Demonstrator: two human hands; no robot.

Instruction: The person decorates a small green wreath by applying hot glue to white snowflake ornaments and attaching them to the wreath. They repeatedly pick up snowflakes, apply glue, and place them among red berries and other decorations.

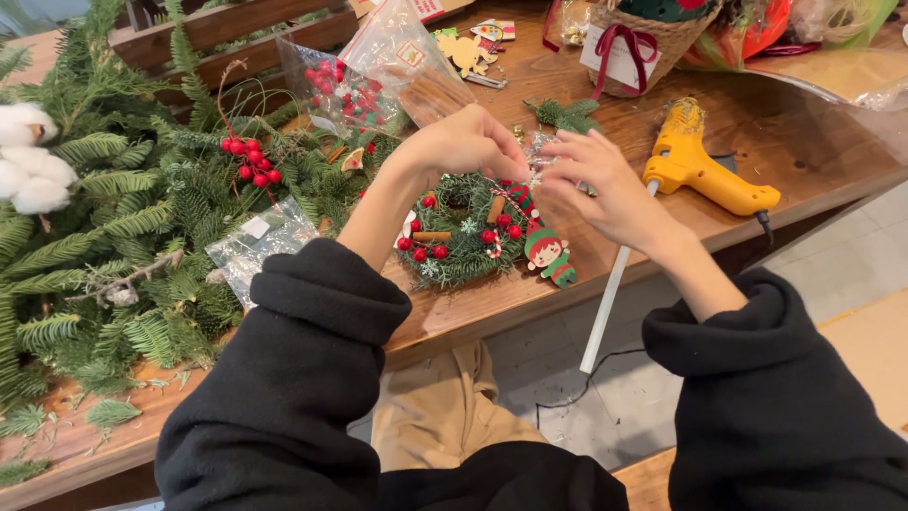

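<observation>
On the table (757, 142), the wreath (463, 237) lies under my hands, evergreen cuttings (104, 237) to its left, glue gun (705, 170) right.

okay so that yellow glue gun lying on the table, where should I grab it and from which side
Probably by the yellow handle of the glue gun, the thick part running toward the table edge where the cord leaves. It lies flat on its side, so come down from above with the right hand, which is nearest. Avoid the nozzle end and the white glue stick jutting past the edge.
</observation>
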